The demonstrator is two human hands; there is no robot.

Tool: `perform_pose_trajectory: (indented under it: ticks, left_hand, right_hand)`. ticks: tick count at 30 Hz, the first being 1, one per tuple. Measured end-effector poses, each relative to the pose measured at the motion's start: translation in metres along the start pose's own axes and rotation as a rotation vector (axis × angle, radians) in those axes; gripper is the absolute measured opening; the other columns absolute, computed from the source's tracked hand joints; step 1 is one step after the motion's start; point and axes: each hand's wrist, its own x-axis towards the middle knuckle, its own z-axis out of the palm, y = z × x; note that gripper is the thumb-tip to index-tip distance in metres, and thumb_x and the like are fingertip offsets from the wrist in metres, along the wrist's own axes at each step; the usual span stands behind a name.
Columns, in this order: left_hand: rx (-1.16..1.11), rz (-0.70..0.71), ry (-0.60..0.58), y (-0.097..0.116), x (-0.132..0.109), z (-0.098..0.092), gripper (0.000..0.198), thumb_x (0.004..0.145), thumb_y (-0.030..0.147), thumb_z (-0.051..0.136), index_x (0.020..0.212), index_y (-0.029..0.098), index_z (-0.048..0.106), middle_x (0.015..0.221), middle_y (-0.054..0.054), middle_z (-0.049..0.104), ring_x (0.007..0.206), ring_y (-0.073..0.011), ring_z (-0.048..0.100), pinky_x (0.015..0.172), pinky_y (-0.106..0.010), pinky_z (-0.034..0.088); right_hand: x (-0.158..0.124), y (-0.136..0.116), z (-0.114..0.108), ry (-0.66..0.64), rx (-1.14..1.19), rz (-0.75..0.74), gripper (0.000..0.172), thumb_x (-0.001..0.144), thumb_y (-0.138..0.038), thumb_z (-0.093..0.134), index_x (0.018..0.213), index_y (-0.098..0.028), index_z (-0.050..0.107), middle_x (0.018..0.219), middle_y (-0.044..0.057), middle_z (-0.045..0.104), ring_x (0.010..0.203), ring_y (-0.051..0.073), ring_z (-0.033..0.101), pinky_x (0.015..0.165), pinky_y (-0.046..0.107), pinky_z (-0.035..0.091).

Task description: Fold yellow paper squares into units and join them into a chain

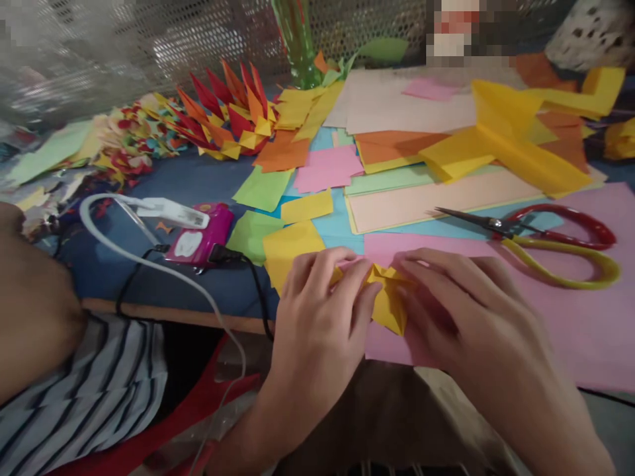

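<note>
Between my two hands is a small folded yellow paper, creased along its top and tapering to a point at the bottom. My left hand pinches its left side, thumb and fingers closed together. On the other side, my right hand grips the right edge, its fingertips pressed on the fold. Both hands rest over a large pink sheet at the table's front edge. Scissors with one red and one yellow handle lie just beyond my right hand, blades pointing left. A yellow paper square lies by my left hand.
A magenta power adapter with white and black cables sits to the left. Behind are red, orange and yellow folded paper pieces, stacked coloured sheets and a green glass vase. Another person's arm is at far left.
</note>
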Motion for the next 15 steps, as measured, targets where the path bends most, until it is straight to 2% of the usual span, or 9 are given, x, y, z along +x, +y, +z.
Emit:
perform_pose_trajectory:
  ticks: [2,5,10,15]
  left_hand:
    - [0.021,-0.001,-0.025,0.002,-0.001,0.001,0.018,0.109,0.023,0.067,0.125,0.021,0.074,0.124,-0.007,0.073,0.117,-0.0277,0.063,0.104,-0.049,0.056]
    - [-0.066,-0.012,-0.064,0.002,-0.002,-0.001,0.015,0.108,0.020,0.067,0.123,0.023,0.071,0.126,-0.006,0.073,0.120,-0.0274,0.063,0.105,-0.049,0.056]
    - [-0.292,-0.009,-0.120,0.002,-0.001,-0.001,0.013,0.110,0.023,0.068,0.123,0.026,0.065,0.121,-0.003,0.075,0.114,-0.0225,0.068,0.098,-0.042,0.057]
    - [-0.270,0.115,-0.064,-0.002,-0.002,0.007,0.013,0.112,0.021,0.065,0.124,0.025,0.067,0.114,-0.002,0.079,0.105,-0.0204,0.069,0.095,-0.039,0.053]
  right_hand:
    - [-0.001,0.001,0.000,-0.005,0.017,-0.017,0.032,0.109,-0.022,0.059,0.140,-0.019,0.066,0.139,0.005,0.069,0.112,0.025,0.060,0.094,0.040,0.054]
    - [-0.002,0.003,0.000,0.008,0.085,0.002,0.031,0.108,-0.018,0.058,0.138,-0.021,0.067,0.138,0.006,0.070,0.114,0.023,0.063,0.095,0.037,0.056]
    - [-0.005,0.006,-0.004,0.067,0.124,0.041,0.014,0.109,-0.019,0.059,0.120,-0.022,0.068,0.123,0.006,0.074,0.106,0.020,0.071,0.091,0.033,0.060]
    - [-0.005,0.011,-0.012,0.073,0.093,0.031,0.013,0.109,-0.020,0.057,0.118,-0.021,0.067,0.111,0.005,0.075,0.094,0.017,0.073,0.082,0.029,0.060]
